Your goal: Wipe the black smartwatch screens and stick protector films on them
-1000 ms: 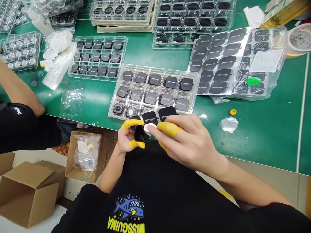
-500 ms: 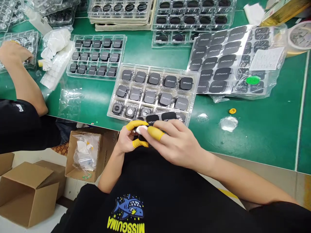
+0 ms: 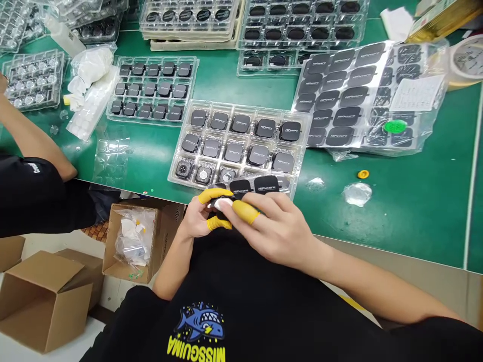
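Observation:
My left hand, with yellow finger cots on thumb and finger, is closed around a small dark watch body, mostly hidden by the fingers. A white wiping pad is pinched in my right hand and pressed against the watch body. Its index finger also wears a yellow cot. Just beyond the right knuckles lies a strip of black HiFuture films; whether the fingers touch it I cannot tell. Behind both hands is a clear tray of watches, most with black HiFuture films on them.
A second tray of black-covered pieces stands farther left. Sheets of black films lie at the right, near a tape roll. A co-worker's arm reaches in at far left. Cardboard boxes stand below the table edge.
The pad has shifted slightly against the watch body, and my right hand sits a little lower and farther right. The co-worker's hand has drawn left, mostly out of view, uncovering a tray.

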The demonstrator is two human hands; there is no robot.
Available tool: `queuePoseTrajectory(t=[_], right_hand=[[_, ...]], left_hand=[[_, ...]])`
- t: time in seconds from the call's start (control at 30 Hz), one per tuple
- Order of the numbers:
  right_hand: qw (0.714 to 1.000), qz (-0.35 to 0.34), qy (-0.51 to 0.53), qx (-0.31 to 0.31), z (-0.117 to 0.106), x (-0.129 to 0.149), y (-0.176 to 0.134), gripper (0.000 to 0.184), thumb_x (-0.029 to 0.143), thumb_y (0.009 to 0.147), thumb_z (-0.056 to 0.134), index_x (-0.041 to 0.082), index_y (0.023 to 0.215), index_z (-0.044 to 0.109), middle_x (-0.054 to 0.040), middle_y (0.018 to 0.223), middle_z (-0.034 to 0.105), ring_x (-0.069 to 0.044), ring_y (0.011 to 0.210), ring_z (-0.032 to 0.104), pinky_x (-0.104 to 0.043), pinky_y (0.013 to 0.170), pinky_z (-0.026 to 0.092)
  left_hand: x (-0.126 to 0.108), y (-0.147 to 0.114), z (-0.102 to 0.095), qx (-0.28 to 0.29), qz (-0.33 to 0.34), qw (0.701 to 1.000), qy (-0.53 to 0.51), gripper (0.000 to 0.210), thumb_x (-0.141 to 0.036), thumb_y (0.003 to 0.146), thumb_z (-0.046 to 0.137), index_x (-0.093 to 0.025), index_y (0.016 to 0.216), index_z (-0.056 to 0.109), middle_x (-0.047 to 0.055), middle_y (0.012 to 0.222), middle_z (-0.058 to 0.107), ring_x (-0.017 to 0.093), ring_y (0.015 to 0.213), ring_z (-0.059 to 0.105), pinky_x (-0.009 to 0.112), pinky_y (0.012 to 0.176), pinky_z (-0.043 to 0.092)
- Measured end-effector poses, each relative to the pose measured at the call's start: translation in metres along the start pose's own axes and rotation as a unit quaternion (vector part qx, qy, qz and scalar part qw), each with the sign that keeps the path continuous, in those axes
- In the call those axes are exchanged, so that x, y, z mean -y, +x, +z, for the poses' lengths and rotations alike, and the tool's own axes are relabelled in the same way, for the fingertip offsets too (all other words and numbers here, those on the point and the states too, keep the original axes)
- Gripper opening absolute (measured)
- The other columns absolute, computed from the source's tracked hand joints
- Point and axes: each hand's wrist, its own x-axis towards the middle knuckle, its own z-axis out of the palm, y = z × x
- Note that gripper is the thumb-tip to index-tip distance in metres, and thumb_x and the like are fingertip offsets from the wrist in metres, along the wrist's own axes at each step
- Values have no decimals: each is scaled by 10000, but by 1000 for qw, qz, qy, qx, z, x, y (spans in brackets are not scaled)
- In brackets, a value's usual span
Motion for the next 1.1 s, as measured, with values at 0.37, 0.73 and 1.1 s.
queuePoseTrajectory(t=[0.37,0.73,1.1], right_hand=[[994,-59,87,21,-8,-8,-3,239,71,1082,612,149,1161,824,-42,939,795,-200,1055,679,-365,782,463],[999,-16,-48,18,-4,-8,-5,277,32,1032,617,135,1212,801,-63,856,770,-248,1036,710,-377,746,453],[1000,-22,-11,4,0,-7,-8,264,33,1011,680,111,1226,813,-77,926,790,-239,1085,684,-380,758,438]], left_hand=[[2,0,-1,-10,-52,999,-8,680,-622,711,1017,-204,1214,831,107,1083,855,249,934,834,306,794,690],[7,-1,2,-53,-17,998,-5,740,-610,670,1043,-197,1238,812,107,1146,835,239,984,826,265,770,666],[3,3,5,-11,-39,999,32,701,-586,683,1043,-208,1230,820,99,1096,846,246,944,836,283,758,687]])
